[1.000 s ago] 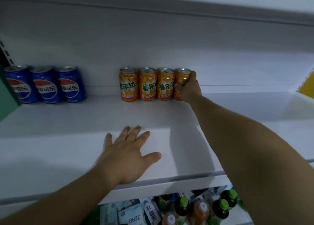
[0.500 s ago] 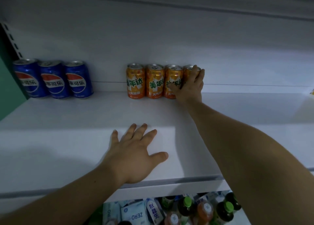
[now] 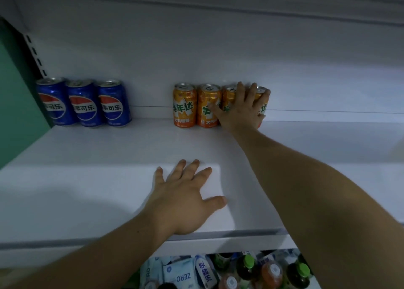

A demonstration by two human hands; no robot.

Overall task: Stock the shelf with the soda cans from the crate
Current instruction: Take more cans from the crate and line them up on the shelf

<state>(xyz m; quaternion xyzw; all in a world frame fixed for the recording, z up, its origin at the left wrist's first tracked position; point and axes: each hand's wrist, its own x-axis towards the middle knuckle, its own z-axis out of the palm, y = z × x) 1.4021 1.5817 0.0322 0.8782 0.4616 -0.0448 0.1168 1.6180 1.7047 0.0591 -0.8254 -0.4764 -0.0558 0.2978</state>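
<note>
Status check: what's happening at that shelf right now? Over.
Right hand open, pressing orange cans at shelf back. Left hand flat on shelf. Nothing blocking.

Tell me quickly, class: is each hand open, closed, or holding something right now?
Left hand: open, lying flat on the shelf.
Right hand: open, spread and pressing against the orange cans.
</note>
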